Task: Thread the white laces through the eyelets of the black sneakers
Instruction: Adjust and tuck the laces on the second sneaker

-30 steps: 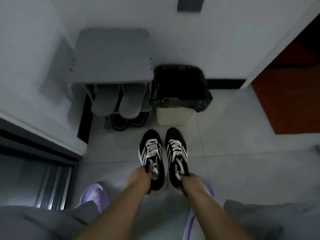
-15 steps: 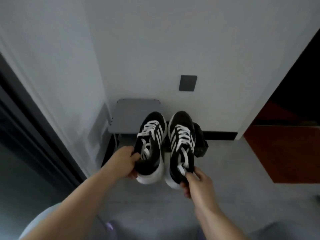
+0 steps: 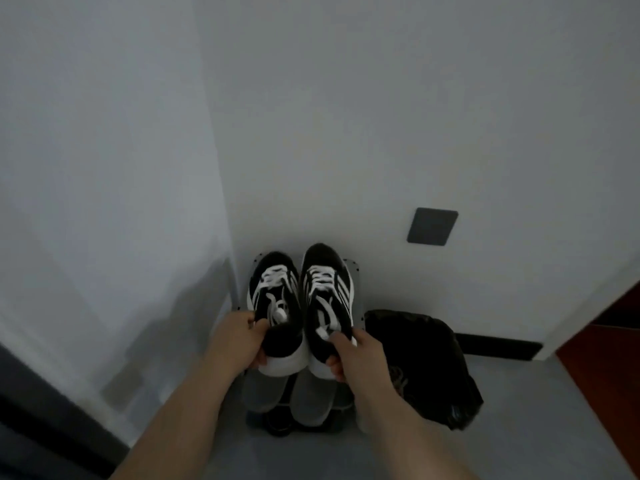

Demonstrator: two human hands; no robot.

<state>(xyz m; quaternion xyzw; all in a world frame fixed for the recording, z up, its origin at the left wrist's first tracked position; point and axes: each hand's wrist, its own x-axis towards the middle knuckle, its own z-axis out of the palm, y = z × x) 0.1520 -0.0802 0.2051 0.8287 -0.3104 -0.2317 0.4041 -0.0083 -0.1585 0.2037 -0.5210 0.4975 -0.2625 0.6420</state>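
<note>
The person held a pair of black sneakers just below the middle of the view, toes pointing to twelve o'clock and heels toward the body. The left hand (image 3: 239, 341) gripped the heel of the left sneaker (image 3: 277, 306), with the thumb on the collar and the fingers curled under the white sole. The right hand (image 3: 360, 355) gripped the heel of the right sneaker (image 3: 329, 299) the same way, thumb at the collar edge and fingertips wrapped beneath the sole. The two shoes lay side by side, touching or nearly so along their inner edges.

White laces (image 3: 320, 275) crossed the front of both sneakers, and loose ends lay toward the tongues near the thumbs. How many eyelets they passed through was too blurred to tell.

The sneakers sat over the grey top of a shoe rack (image 3: 354, 271); whether the soles touched it could not be told. At six o'clock from the shoes, a pair of grey slippers (image 3: 311, 400) rested on a lower shelf of the rack. At four o'clock stood a bin (image 3: 422, 358) lined with a black bag, just beside the rack. A dark wall plate (image 3: 432, 226) was fixed to the white wall (image 3: 346, 116) at one o'clock from the sneakers. The grey floor (image 3: 536, 427) ran out toward five o'clock.
</note>
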